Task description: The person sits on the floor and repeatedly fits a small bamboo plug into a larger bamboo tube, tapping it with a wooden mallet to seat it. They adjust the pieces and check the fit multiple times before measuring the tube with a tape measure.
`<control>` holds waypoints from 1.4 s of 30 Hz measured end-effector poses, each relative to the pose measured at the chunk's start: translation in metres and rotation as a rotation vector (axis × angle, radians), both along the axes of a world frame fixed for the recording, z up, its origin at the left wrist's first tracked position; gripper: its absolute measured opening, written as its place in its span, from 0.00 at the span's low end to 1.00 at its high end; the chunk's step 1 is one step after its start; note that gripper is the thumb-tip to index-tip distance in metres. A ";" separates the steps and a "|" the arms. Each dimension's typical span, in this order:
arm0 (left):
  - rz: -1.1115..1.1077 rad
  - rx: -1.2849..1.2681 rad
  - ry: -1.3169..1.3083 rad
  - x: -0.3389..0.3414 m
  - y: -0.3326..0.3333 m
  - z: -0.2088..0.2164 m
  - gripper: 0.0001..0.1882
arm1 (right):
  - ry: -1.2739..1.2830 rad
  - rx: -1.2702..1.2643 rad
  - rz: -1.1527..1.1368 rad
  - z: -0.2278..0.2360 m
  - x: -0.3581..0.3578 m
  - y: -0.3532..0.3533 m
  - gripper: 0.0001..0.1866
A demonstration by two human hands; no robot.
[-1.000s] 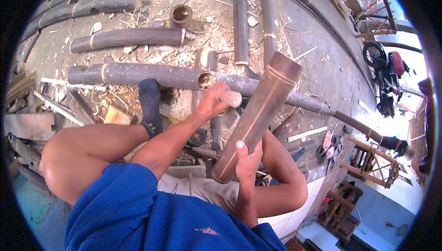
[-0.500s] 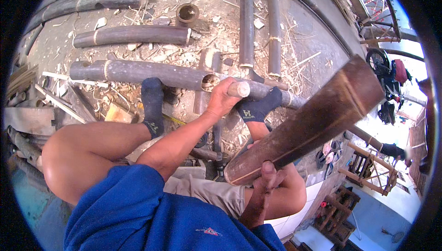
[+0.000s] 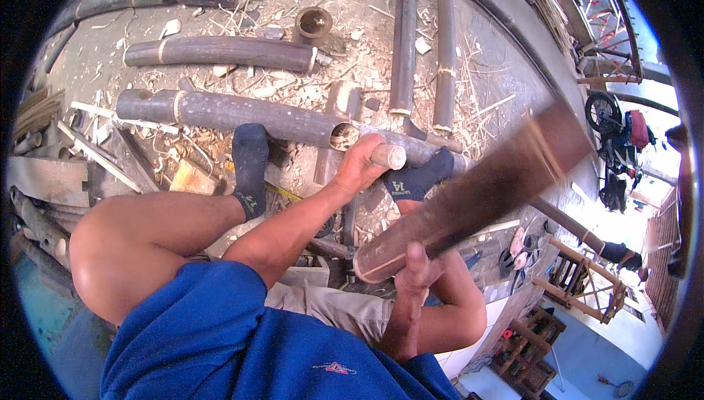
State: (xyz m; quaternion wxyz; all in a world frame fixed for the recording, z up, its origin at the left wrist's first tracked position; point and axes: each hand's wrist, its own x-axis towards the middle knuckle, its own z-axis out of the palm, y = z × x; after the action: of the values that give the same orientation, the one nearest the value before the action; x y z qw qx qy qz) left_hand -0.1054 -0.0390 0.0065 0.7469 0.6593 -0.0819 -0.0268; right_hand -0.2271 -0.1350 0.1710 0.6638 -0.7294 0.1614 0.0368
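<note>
My right hand (image 3: 416, 274) is closed around the near end of a thick dark brown bamboo tube (image 3: 447, 209), thumb along its side; most of the fingers are hidden. The tube slants up to the right, its far end smeared by motion. My left hand (image 3: 359, 164) grips a round wooden handle (image 3: 389, 156) whose pale cut end sticks out past the fist; what is at its other end I cannot make out. Beyond that hand lies a long bamboo pole (image 3: 249, 118) with a cut-out opening holding chips. My socked feet (image 3: 251, 158) rest against it.
Pale chips and shavings (image 3: 257, 86) litter the floor. A bamboo piece (image 3: 220, 53), a short bamboo ring (image 3: 313, 24) and two upright-lying lengths (image 3: 403, 48) lie beyond. Wood scraps (image 3: 51, 180) are stacked at left; a wooden frame (image 3: 579, 283) and a motorcycle (image 3: 612, 125) stand at right.
The bamboo tube in my right hand has swung, its far end moving left and slightly down. My left hand keeps its grip on the handle. The whole view has shifted slightly.
</note>
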 end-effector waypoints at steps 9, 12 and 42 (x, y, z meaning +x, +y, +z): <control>0.351 -0.333 0.231 0.026 -0.001 0.015 0.18 | 0.134 -0.259 -0.155 -0.015 -0.029 0.011 0.35; 0.038 0.004 -0.114 0.018 -0.004 0.018 0.17 | 0.055 -0.208 -0.190 -0.001 -0.040 -0.003 0.41; 0.123 -0.003 0.204 0.047 0.045 0.012 0.13 | 0.058 -0.119 -0.250 -0.016 -0.071 0.008 0.33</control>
State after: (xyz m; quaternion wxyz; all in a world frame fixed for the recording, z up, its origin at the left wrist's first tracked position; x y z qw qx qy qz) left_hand -0.0581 0.0059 0.0183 0.7526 0.6558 0.0353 -0.0476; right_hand -0.2986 -0.1267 0.1547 0.6138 -0.7402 0.2723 -0.0347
